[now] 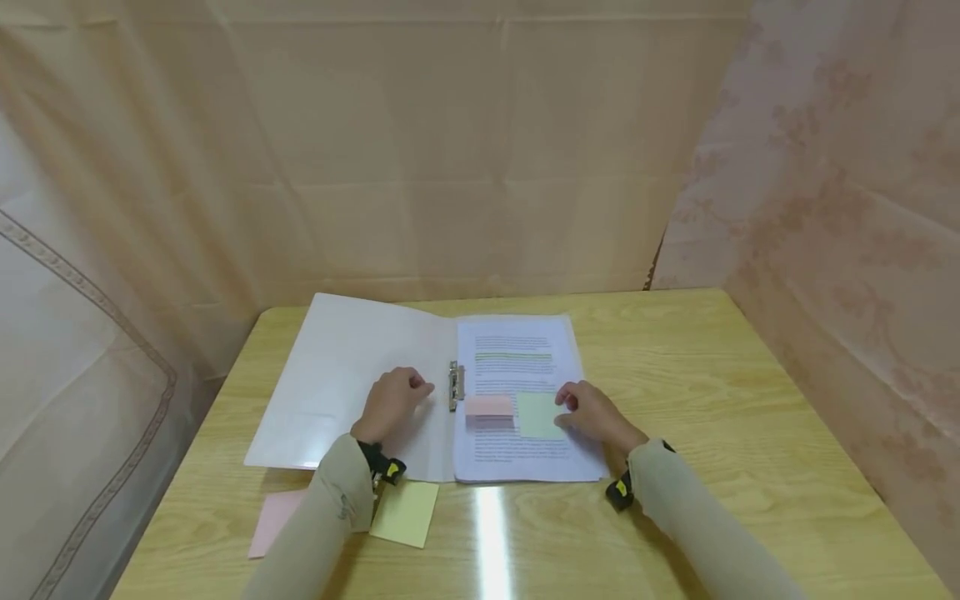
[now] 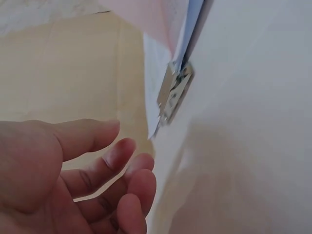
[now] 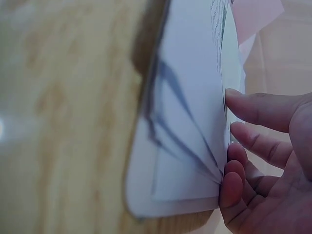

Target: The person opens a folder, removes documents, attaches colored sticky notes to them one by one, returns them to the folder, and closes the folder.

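Observation:
A white folder lies spread on the table, with a metal clip at its spine. Printed sheets fill its right side, one line marked in green. A pale green sticky note lies on the top sheet beside a pink sticky note, which lifts off the page. My right hand is at the green note's right edge, thumb and forefinger tips apart, thumb touching the page edge in the right wrist view. My left hand hovers over the folder's cover near the clip, fingers loosely bent around nothing.
Below the folder, a yellow sticky note pad and a pink sticky note pad lie partly under the left sleeve. Wood-grain tabletop extends to the right. Cloth curtains hang behind and along both sides.

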Demonstrator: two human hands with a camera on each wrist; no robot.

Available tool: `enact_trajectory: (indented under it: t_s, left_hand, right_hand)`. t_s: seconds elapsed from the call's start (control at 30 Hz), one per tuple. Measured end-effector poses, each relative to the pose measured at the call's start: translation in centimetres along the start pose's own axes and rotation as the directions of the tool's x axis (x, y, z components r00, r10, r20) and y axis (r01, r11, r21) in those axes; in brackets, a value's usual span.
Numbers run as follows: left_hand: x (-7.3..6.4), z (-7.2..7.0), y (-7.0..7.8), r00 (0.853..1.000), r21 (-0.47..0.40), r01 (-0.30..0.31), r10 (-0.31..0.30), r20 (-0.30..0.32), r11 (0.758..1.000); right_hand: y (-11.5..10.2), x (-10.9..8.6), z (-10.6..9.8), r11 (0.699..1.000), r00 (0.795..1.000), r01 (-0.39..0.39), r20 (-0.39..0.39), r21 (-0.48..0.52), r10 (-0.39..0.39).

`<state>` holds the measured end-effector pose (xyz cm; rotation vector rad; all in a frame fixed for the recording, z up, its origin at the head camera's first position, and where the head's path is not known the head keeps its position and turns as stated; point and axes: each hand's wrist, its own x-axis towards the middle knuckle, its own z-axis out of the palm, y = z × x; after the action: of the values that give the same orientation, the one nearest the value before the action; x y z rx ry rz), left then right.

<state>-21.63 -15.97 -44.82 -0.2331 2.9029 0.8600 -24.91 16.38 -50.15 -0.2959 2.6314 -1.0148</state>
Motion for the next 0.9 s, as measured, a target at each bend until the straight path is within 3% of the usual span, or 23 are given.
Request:
enact_trajectory:
  t_s: [0.27, 0.43, 0.67, 0.9]
  left_hand:
    - [0.0, -1.9, -1.4, 0.998, -0.014, 0.043, -0.044, -0.045, 0.999]
    - [-0.2, -3.0, -2.3, 0.993, 0.012, 0.014, -0.012, -0.119, 1.000]
    - [-0.4, -4.7, -3.8, 0.965, 0.072, -0.016, 0.034, -0.258, 0.997]
    - [-0.9, -6.4, -5.8, 0.948, 0.054, 0.063, -0.043, -0.316, 0.997]
  right_hand:
    - [-0.1, 0.2, 0.2, 1.000, 1.000, -0.003, 0.009, 0.000, 0.003]
    - [0.3, 0.4, 0.3, 1.000, 1.000, 0.028, 0.002, -0.007, -0.028]
    - [0.4, 0.3, 0.5, 0.999, 0.999, 0.047, 0.000, -0.013, -0.047]
    - [0.3, 0.3, 0.3, 0.999, 0.999, 0.039, -0.007, -0.019, -0.039]
